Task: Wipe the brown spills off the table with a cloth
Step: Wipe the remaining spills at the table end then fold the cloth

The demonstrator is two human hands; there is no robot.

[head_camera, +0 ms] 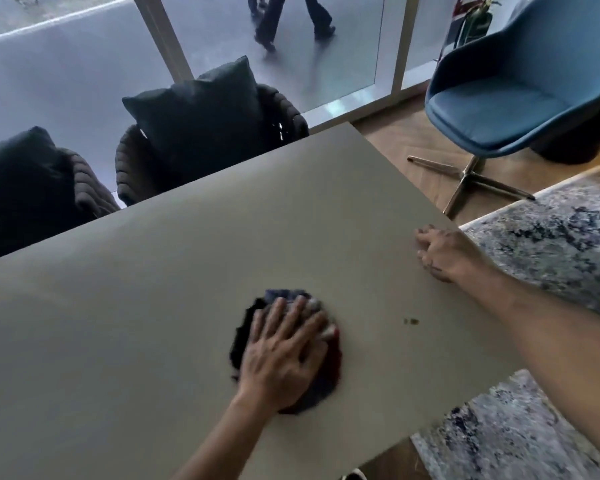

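Observation:
A dark bunched cloth (pixel 331 367), with blue, black and red patches, lies near the middle of the grey-beige table (pixel 187 254). My left hand (pixel 281 351) presses flat on top of it, fingers spread, covering most of it. A small brown spill (pixel 412 321) of two little spots sits on the table to the right of the cloth, apart from it. My right hand (pixel 444 252) rests on the table's right edge, fingers curled over the rim, holding nothing else.
Two dark wicker chairs (pixel 284 112) with dark cushions (pixel 201 116) stand along the table's far side by a glass wall. A blue swivel chair (pixel 520 98) stands at the right on the wooden floor. A patterned rug (pixel 551 237) lies right of the table.

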